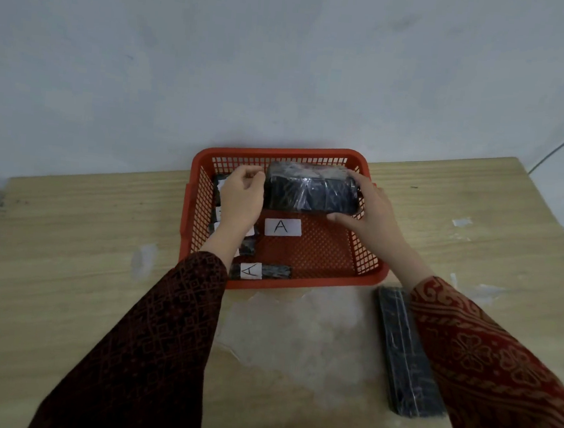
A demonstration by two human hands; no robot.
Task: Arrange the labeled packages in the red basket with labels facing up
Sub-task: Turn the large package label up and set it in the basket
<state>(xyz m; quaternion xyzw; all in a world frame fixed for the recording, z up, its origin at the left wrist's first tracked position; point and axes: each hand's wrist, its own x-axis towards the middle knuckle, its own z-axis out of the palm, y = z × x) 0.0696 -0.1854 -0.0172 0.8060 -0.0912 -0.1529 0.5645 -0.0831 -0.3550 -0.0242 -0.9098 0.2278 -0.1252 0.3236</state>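
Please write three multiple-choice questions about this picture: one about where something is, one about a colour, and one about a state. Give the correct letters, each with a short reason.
1. Where does the long dark package lie?
A. inside the basket
B. on the table, right of the basket
C. on the floor

2. What colour is the basket?
A. blue
B. green
C. red

3. What is the state of the big wrapped package?
A. held by the right hand over the basket
B. lying alone on the table
C. unwrapped, with its plastic off

Answers:
1 B: it rests on the wooden table outside the rim.
2 C: its mesh walls are red.
3 A: the right hand grips its end; the left hand is beside it.
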